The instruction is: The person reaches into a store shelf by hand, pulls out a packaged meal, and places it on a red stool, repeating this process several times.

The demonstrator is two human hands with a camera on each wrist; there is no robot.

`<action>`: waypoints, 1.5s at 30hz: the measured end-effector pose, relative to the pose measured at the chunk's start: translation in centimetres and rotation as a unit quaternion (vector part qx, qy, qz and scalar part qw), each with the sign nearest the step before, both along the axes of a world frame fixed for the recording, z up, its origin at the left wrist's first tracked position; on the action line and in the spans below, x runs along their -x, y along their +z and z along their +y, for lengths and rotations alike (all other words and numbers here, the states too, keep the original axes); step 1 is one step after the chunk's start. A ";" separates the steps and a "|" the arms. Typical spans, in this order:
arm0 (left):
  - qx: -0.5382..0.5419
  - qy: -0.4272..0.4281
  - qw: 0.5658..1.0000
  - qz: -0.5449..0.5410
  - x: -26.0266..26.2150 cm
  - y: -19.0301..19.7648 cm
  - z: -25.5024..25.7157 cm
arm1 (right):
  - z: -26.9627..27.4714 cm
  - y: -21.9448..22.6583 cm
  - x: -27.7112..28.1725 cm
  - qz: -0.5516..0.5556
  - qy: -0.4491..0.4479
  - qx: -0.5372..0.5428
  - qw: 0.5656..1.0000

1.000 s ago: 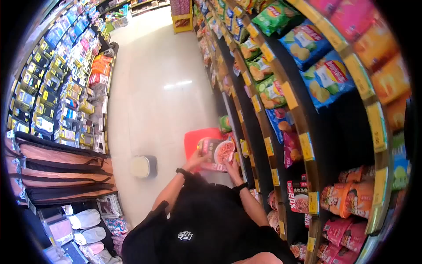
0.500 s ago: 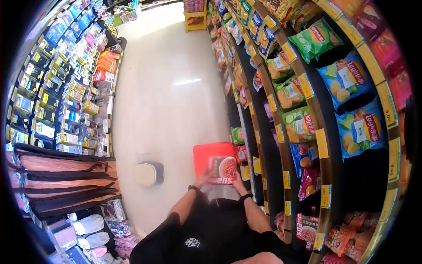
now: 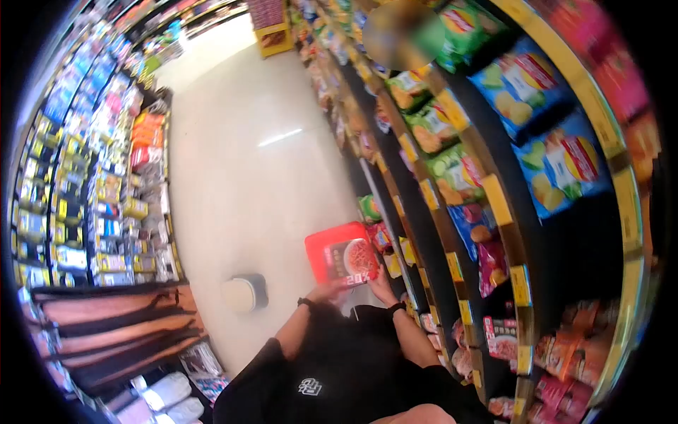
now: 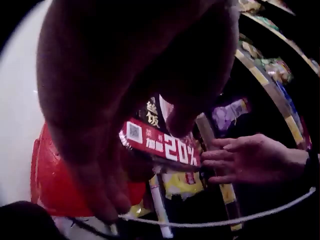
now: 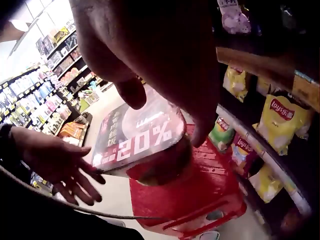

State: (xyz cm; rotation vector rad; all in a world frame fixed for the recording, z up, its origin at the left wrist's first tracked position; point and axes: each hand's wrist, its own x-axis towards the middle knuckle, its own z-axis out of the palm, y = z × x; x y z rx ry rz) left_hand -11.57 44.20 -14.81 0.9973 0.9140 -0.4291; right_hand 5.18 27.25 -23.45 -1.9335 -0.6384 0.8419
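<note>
A boxed rice meal, its dark lid printed with a bowl of food and a red 20% band, is held out in front of the body. My right hand grips its right side; in the right wrist view the thumb lies over the lid and the fingers go down the far side. My left hand is at the box's lower left. Seen from the right wrist, that left hand has its fingers spread beside the box corner. Under the box in view is a red plastic stool-like thing.
On the right, shelves hold chip bags and more boxed meals. Racks of small packaged goods line the left side. A small pale stool stands on the aisle floor.
My left hand has moved from the box's left side down to its lower left corner. The box stays in my right hand, over the red thing in view. The head view has shifted and tilted.
</note>
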 end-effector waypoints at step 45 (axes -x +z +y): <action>-0.226 -0.451 0.771 -0.389 -26.9 9.0 -28.9 | -36.5 20.4 -0.6 -0.416 -0.514 0.221 0.717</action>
